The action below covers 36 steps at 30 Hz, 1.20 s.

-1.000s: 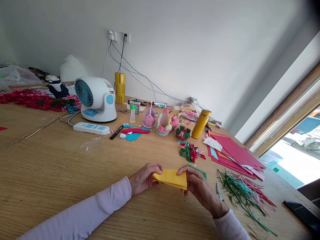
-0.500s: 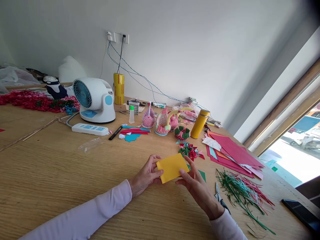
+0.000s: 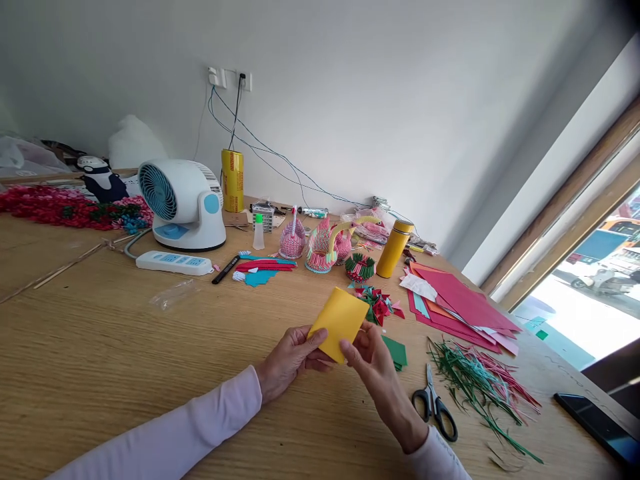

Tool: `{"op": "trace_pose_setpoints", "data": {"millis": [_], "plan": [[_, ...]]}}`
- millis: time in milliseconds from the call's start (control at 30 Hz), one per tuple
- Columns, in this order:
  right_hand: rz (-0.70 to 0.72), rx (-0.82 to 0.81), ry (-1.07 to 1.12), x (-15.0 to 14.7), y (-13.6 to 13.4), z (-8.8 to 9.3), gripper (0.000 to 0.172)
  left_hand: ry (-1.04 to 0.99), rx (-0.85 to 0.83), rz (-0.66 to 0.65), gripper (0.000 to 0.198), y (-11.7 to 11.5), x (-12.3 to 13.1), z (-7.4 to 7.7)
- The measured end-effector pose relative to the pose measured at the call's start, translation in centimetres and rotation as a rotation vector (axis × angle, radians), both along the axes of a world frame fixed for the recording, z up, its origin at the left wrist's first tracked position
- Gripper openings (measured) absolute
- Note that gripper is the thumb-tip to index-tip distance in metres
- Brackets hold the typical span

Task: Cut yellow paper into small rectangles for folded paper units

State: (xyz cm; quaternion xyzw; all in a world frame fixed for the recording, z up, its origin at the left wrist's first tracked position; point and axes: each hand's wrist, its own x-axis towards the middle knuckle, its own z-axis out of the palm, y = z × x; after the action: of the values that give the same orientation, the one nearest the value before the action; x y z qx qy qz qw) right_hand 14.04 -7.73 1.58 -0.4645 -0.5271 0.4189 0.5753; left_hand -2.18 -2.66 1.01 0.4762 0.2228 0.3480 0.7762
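Now the left hand (image 3: 291, 357) and right hand (image 3: 374, 367) pinch a yellow paper rectangle (image 3: 342, 320), turned since earlier; some fingertips hide behind it

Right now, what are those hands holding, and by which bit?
Yellow paper: the left hand holds its lower left side, the right hand its lower right edge.

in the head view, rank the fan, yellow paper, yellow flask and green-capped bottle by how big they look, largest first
1. fan
2. yellow paper, helped by being nearer the camera
3. yellow flask
4. green-capped bottle
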Motion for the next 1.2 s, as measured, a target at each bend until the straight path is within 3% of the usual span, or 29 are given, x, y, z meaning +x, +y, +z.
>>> {"op": "trace_pose_setpoints", "data": {"millis": [167,367,600,867,1067,1200], "plan": [[-0.058,0.043,-0.241,-0.8,0.1,-1.1,0.031,-0.073,-0.033,0.073,0.032,-0.8,0.5,0.2],[-0.051,0.041,-0.336,0.0,-0.4,0.1,0.027,0.010,0.070,0.117,0.033,0.2,0.0,0.0],[0.008,0.031,-0.205,-0.1,-0.6,-0.1,0.029,0.142,0.240,0.301,0.034,0.6,-0.2,0.1],[0.099,0.117,-0.509,1.4,-1.6,1.5,0.020,0.048,0.241,0.284,0.027,0.5,-0.9,2.0],[0.149,0.177,-0.639,2.6,-1.5,1.7,0.019,0.053,0.237,0.250,0.025,0.8,-1.2,2.1],[0.151,0.141,-0.612,3.1,-1.4,1.9,0.022,0.076,0.285,0.221,0.025,1.1,-1.2,2.1]]}}
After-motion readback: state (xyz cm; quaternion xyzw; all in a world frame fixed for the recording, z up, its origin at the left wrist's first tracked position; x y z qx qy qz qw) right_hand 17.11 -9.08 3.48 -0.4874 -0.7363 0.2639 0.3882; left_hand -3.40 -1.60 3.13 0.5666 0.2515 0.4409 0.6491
